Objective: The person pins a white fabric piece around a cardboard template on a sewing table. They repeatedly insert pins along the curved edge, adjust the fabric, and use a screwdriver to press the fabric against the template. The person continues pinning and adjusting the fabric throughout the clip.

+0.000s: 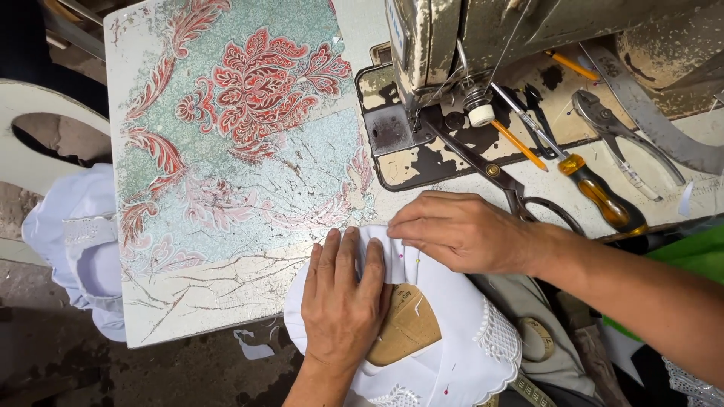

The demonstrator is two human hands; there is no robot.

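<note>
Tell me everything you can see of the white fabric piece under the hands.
The white fabric piece looks like thin cotton with a lace-trimmed scalloped edge at its right. It lies over the table's near edge, folded around a brown cardboard pattern. Small coloured pins stick in it. The left hand presses flat on it; the right hand pinches its upper fold.

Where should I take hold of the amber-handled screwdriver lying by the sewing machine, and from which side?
Probably by the amber handle, coming from above on the near-right side. The screwdriver lies flat, its thin shaft running up-left under the sewing machine head among the scissors and orange pencil. The handle end lies clear of those, just beyond the right hand.
</note>
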